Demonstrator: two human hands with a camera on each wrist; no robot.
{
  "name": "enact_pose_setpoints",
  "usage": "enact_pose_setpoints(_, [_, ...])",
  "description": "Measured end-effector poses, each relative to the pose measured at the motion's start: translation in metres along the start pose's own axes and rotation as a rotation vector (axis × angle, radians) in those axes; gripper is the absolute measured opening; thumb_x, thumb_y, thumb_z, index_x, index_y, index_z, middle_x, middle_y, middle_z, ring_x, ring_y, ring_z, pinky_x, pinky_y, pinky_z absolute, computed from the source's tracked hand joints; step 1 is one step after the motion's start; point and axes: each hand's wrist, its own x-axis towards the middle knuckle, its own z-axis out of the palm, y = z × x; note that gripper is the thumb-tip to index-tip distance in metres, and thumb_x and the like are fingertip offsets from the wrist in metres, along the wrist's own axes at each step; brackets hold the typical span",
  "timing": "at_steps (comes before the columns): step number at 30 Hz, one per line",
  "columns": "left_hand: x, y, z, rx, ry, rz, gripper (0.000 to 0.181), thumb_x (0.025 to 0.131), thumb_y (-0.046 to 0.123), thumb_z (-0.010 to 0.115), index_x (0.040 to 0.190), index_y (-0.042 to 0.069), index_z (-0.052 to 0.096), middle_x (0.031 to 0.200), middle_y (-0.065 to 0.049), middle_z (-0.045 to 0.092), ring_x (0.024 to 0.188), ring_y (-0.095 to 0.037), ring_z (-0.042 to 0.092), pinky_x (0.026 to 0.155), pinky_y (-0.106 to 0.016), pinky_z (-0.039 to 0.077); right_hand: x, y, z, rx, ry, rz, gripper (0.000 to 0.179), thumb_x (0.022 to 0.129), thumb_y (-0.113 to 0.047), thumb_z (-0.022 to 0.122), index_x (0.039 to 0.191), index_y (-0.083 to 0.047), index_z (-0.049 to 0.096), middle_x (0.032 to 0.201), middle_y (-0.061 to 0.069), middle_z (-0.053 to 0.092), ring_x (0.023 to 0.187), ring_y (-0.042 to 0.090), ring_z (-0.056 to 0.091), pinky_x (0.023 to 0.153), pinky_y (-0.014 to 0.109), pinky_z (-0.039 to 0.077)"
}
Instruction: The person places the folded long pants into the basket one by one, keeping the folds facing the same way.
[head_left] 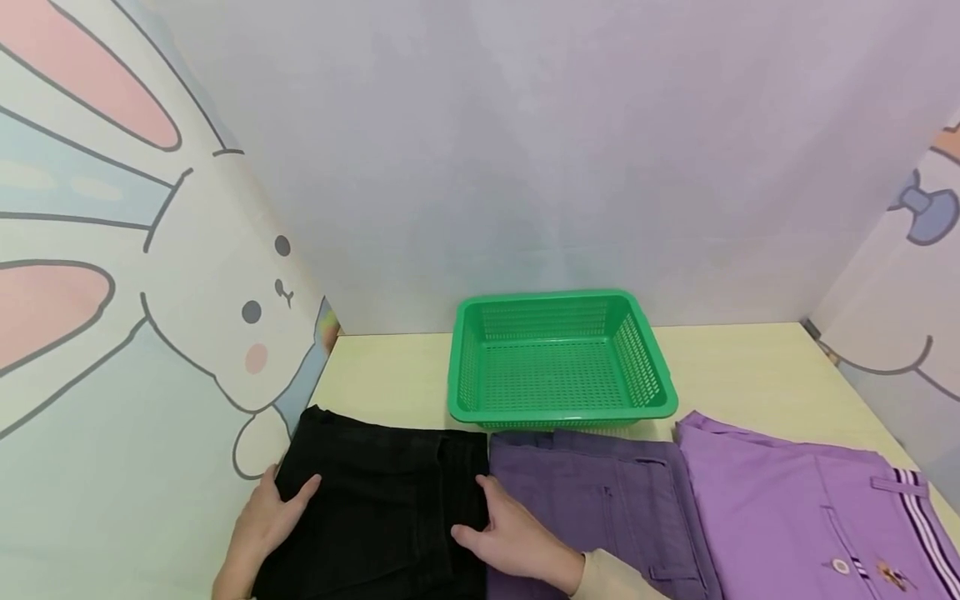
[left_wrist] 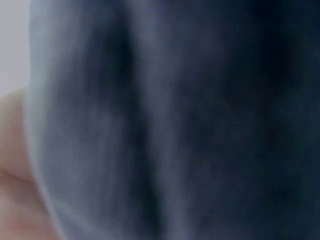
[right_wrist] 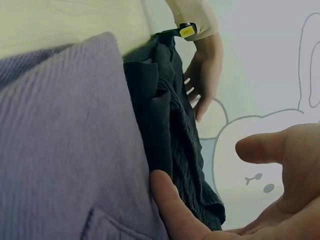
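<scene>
Folded black trousers [head_left: 360, 508] lie at the left of the table in the head view. At their left edge is my left hand [head_left: 262, 517], thumb spread over the cloth; in the right wrist view this hand [right_wrist: 205, 75] has its fingers extended beside the dark folds. My right hand [head_left: 517, 533] touches the opposite edge, thumb and forefinger spread apart. Seen from the right wrist, a forefinger [right_wrist: 172, 205] rests between the black trousers [right_wrist: 160, 115] and a purple garment [right_wrist: 70, 135]. Dark blurred cloth [left_wrist: 165, 120] fills most of the left wrist view.
Folded dark purple trousers [head_left: 577, 492] lie right beside the black ones. Farther right are lighter purple trousers [head_left: 795, 508] with a striped waistband. Behind them a green plastic basket [head_left: 562, 417] stands on the pale table [head_left: 742, 375], against a wall [head_left: 525, 167].
</scene>
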Motion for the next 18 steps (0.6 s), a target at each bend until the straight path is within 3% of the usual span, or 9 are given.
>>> enact_pose_setpoints(2, [0.000, -0.002, 0.001, -0.001, 0.012, 0.013, 0.109, 0.104, 0.067, 0.051, 0.158, -0.022, 0.016, 0.155, -0.051, 0.031, 0.139, -0.066, 0.041, 0.112, -0.072, 0.041, 0.001, 0.000, 0.001, -0.006, 0.008, 0.001, 0.094, 0.100, -0.044, 0.069, 0.163, 0.010, 0.024, 0.167, 0.041, 0.024, 0.119, 0.033, 0.069, 0.105, 0.059, 0.053])
enact_pose_setpoints(3, [0.000, -0.002, 0.001, -0.001, 0.016, 0.018, 0.105, 0.106, 0.064, 0.051, 0.157, -0.022, 0.018, 0.153, -0.051, 0.034, 0.138, -0.066, 0.042, 0.111, -0.072, 0.042, 0.001, 0.000, 0.000, -0.011, 0.014, -0.001, 0.094, 0.100, -0.043, 0.069, 0.163, 0.011, 0.024, 0.164, 0.042, 0.028, 0.121, 0.035, 0.068, 0.105, 0.060, 0.052])
enact_pose_setpoints(7, [-0.001, -0.003, 0.000, -0.009, 0.021, 0.027, 0.085, 0.110, 0.046, 0.048, 0.155, -0.022, 0.023, 0.149, -0.050, 0.039, 0.134, -0.066, 0.045, 0.108, -0.072, 0.043, 0.008, 0.002, -0.006, 0.006, 0.041, 0.000, 0.092, 0.100, -0.042, 0.069, 0.161, 0.012, 0.027, 0.144, 0.035, 0.054, 0.105, 0.033, 0.070, 0.092, 0.051, 0.057])
enact_pose_setpoints(13, [-0.003, -0.003, -0.001, -0.025, 0.013, 0.005, 0.072, 0.111, 0.032, 0.043, 0.157, -0.019, 0.022, 0.152, -0.049, 0.036, 0.135, -0.067, 0.043, 0.111, -0.073, 0.040, 0.022, 0.002, -0.021, 0.173, 0.033, 0.104, 0.086, 0.101, -0.037, 0.069, 0.160, 0.012, 0.030, 0.125, 0.017, 0.064, 0.073, 0.021, 0.070, 0.070, 0.039, 0.062])
enact_pose_setpoints(16, [-0.003, -0.003, -0.001, -0.025, 0.012, 0.008, 0.068, 0.111, 0.028, 0.041, 0.158, -0.017, 0.022, 0.154, -0.049, 0.034, 0.137, -0.067, 0.040, 0.113, -0.074, 0.038, 0.029, 0.003, -0.024, 0.164, 0.019, 0.148, 0.081, 0.101, -0.040, 0.069, 0.157, 0.012, 0.040, 0.091, 0.002, 0.065, 0.052, 0.009, 0.051, 0.054, 0.030, 0.050])
enact_pose_setpoints(18, [-0.003, -0.003, 0.000, -0.027, 0.010, 0.015, 0.065, 0.111, 0.025, 0.039, 0.159, -0.016, 0.022, 0.154, -0.048, 0.033, 0.138, -0.068, 0.040, 0.114, -0.075, 0.037, 0.032, 0.003, -0.024, 0.160, 0.018, 0.156, 0.078, 0.102, -0.039, 0.068, 0.154, 0.014, 0.044, 0.081, -0.003, 0.061, 0.044, 0.006, 0.036, 0.048, 0.025, 0.038])
